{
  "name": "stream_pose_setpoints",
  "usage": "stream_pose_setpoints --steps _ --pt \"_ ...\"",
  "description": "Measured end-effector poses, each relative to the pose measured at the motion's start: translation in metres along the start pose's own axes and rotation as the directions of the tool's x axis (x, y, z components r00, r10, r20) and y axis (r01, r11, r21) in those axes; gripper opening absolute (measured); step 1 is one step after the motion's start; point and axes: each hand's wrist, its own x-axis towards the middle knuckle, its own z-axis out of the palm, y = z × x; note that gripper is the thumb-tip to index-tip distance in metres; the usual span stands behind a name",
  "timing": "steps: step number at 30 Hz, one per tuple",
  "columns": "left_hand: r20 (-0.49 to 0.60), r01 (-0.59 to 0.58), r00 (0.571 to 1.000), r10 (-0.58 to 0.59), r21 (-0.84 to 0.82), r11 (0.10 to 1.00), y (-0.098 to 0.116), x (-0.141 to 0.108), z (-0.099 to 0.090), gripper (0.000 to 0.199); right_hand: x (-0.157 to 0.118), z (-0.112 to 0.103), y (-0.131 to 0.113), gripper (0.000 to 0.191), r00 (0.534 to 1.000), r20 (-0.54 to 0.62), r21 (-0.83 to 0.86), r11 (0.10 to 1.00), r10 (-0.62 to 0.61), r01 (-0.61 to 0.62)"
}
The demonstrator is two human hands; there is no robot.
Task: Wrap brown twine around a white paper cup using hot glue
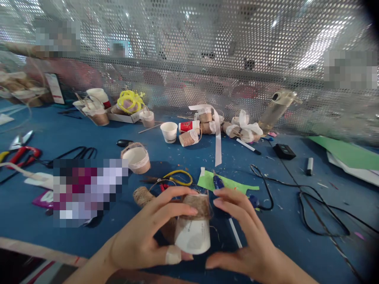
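In front of me a white paper cup (193,236) lies tilted, with brown twine wound round part of its wall. My left hand (142,236) grips the cup from the left, fingers over the twine and the taped thumb below. Just to the right, my right hand (251,240) is held apart from the cup with its fingers spread and nothing in them. Behind my left fingers is a spool of twine (142,196), partly hidden. Past the cup, a blue glue gun (218,182) rests on a green paper scrap (237,185). Yellow-handled scissors (181,176) lie beyond.
A twine-wrapped cup with a handle (139,159) stands farther left. More cups (169,132) and wrapped pieces line a perforated metal screen (183,63). Red-handled pliers (26,152) lie at left, a black cable (302,193) at right. A jug (276,108) stands far right.
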Motion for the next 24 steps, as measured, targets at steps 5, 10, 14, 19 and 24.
stream_pose_setpoints --steps 5,10,14,19,24 --pt "0.056 -0.079 0.995 0.081 -0.033 0.996 0.004 -0.006 -0.001 0.061 -0.001 0.002 -0.004 0.064 0.994 0.098 0.042 0.998 -0.053 0.049" --pt "-0.262 0.307 0.937 -0.231 0.307 0.901 -0.014 -0.060 -0.033 0.042 -0.001 -0.003 -0.007 0.058 0.995 0.072 -0.024 0.997 -0.074 0.076" --pt "-0.454 0.594 0.798 -0.396 0.486 0.640 -0.039 -0.100 -0.065 0.046 -0.001 -0.003 -0.008 0.059 0.993 0.088 -0.077 0.993 -0.085 0.091" --pt "-0.384 0.609 0.790 -0.478 0.583 0.538 -0.061 -0.112 -0.084 0.049 -0.001 0.000 -0.007 0.057 0.993 0.098 -0.092 0.993 -0.064 0.073" --pt "-0.251 0.580 0.773 -0.583 0.652 0.488 -0.069 -0.097 -0.093 0.055 -0.001 0.000 -0.005 0.052 0.990 0.102 -0.127 0.986 -0.093 0.105"
